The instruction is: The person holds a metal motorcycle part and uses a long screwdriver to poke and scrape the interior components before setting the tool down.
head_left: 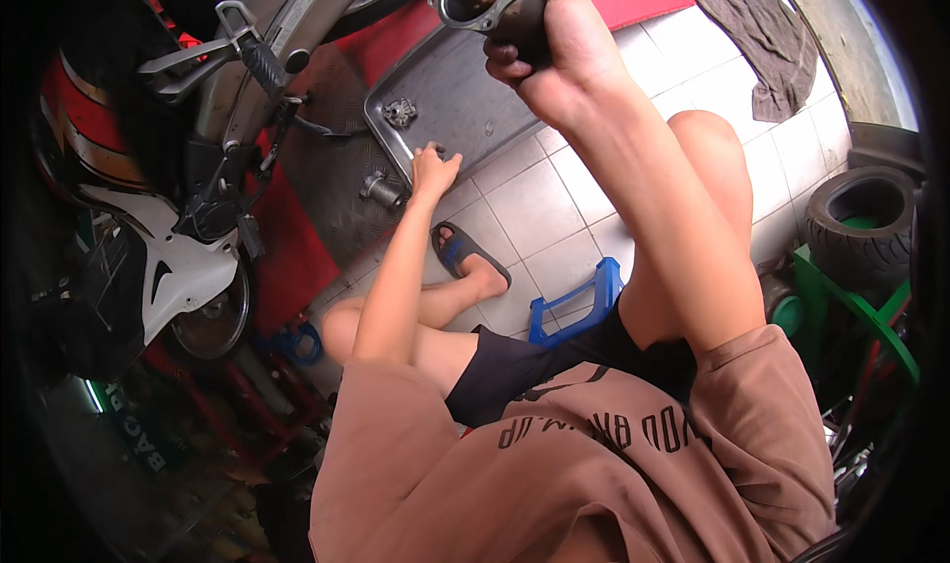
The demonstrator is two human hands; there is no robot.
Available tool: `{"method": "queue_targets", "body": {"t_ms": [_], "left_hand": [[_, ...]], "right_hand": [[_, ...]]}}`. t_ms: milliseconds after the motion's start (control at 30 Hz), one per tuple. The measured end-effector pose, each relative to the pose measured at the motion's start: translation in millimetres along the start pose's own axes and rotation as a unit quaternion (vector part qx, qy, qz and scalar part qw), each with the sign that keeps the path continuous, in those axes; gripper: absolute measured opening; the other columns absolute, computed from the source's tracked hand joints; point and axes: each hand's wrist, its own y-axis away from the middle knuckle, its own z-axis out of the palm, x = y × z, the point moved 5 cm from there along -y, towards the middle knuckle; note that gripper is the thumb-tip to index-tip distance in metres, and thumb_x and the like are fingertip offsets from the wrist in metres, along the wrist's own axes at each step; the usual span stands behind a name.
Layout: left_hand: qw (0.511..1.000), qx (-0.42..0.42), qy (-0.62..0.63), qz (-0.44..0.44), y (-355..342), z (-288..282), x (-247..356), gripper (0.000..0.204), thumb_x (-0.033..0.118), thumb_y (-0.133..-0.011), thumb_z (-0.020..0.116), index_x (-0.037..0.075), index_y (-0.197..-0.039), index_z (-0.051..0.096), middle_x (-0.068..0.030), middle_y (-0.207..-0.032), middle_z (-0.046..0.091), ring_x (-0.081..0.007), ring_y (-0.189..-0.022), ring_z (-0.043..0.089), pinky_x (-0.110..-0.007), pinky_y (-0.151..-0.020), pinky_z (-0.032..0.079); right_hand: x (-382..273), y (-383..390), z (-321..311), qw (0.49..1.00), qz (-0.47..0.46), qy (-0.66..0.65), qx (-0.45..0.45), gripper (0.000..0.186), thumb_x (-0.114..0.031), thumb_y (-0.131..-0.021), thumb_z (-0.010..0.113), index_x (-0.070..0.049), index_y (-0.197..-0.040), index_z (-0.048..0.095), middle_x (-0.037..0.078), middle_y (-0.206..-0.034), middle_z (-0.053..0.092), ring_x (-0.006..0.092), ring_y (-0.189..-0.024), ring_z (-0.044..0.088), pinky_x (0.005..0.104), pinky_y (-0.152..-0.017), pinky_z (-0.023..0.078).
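Head view: a dark, greasy metal engine part (495, 4) with a round flanged opening is gripped in the right hand (554, 44), raised above a grey metal tray (465, 98) on the tiled floor. The tray's rim is touched by the left hand (432, 170), fingers pinched narrow.

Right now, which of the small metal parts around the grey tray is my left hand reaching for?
The small part at the tray's near rim, under the left hand's fingertips. The lobed part lies inside the tray; the cylindrical one lies outside on the mat.
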Motion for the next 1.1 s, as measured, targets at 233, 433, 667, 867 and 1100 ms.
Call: {"method": "queue_targets", "body": {"t_ms": [233, 433, 667, 867, 1100], "left_hand": [[0.968, 0.133, -0.215, -0.01, -72.4, -49.9, -16.2, 0.07, 0.026, -0.07, 0.076, -0.002, -0.124, 0.042, -0.0208, -0.128, 0.046, -0.0362, -0.123, 0.046, -0.045, -0.101, 0.039], [0.974, 0.123, -0.19, 0.004, -102.0, -58.7, -1.4, 0.081, 0.025, -0.069, 0.077, 0.003, -0.134, 0.033, -0.0187, -0.132, 0.045, -0.0345, -0.124, 0.046, -0.045, -0.101, 0.04], [0.976, 0.106, -0.18, -0.059, -114.9, -67.3, 2.1, 0.075, 0.031, -0.071, 0.08, 0.007, -0.133, 0.046, -0.0143, -0.133, 0.048, -0.0318, -0.125, 0.046, -0.045, -0.103, 0.04], [0.97, 0.06, -0.228, -0.062, -117.1, -67.4, -11.8, 0.071, 0.033, -0.073, 0.079, 0.007, -0.132, 0.047, -0.0143, -0.133, 0.048, -0.0316, -0.127, 0.043, -0.044, -0.105, 0.037], [0.974, 0.105, -0.191, 0.063, -99.3, -66.0, 4.9, 0.068, 0.027, -0.071, 0.08, 0.0, -0.125, 0.048, -0.0213, -0.122, 0.052, -0.0366, -0.12, 0.048, -0.044, -0.102, 0.039]], "right_hand": [[-17.3, 19.7, 4.1, 0.999, -0.036, -0.022, 0.032, 0.014, -0.025, -0.086, 0.053, -0.011, -0.085, 0.055, 0.003, -0.074, 0.058, 0.0113, -0.055, 0.047, 0.0253, -0.044, 0.032], [-24.8, 21.9, -3.3, 0.998, -0.035, 0.018, 0.049, 0.015, -0.027, -0.089, 0.053, -0.013, -0.084, 0.055, 0.0, -0.07, 0.058, 0.0081, -0.058, 0.05, 0.0235, -0.044, 0.032], [-19.0, 15.4, -8.9, 0.998, -0.008, 0.039, 0.053, 0.016, -0.026, -0.09, 0.054, -0.012, -0.085, 0.057, -0.001, -0.07, 0.06, 0.0073, -0.057, 0.05, 0.0234, -0.042, 0.032], [-16.2, 18.8, -4.0, 0.997, -0.008, 0.056, 0.051, 0.016, -0.027, -0.09, 0.055, -0.012, -0.086, 0.057, 0.0, -0.071, 0.06, 0.0078, -0.058, 0.05, 0.0246, -0.044, 0.033], [-12.9, 20.6, -6.3, 0.995, -0.005, 0.082, 0.053, 0.015, -0.027, -0.089, 0.055, -0.012, -0.087, 0.056, 0.0, -0.072, 0.06, 0.0084, -0.059, 0.052, 0.0248, -0.044, 0.033]]}}
